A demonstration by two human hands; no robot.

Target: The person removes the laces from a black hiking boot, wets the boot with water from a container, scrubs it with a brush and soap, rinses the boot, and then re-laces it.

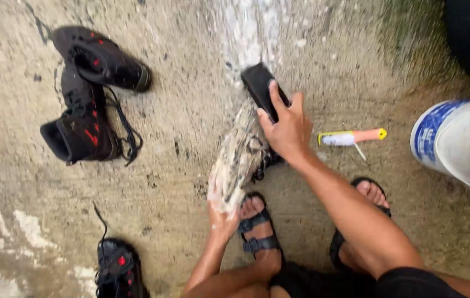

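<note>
A person crouched on a wet concrete floor [180, 83] works over a soap-covered shoe [239, 163], which lies on the ground just ahead of their sandalled feet. The right hand [286, 131] has its fingers clenched around a black brush [261, 88], pressed at the far end of the shoe where a streak of white suds [246, 33] runs across the floor. The left hand [221, 218] grips the near end of the shoe, its fingers wrapped into the lather and partly hidden by foam. A pair of black boots with red marks [88, 94] lies tumbled well apart to the left, and another black shoe [118, 267] sits near the lower edge. A small white tube with an orange cap [351, 137] lies just right of the right hand, near a white and blue bucket [456, 140].
</note>
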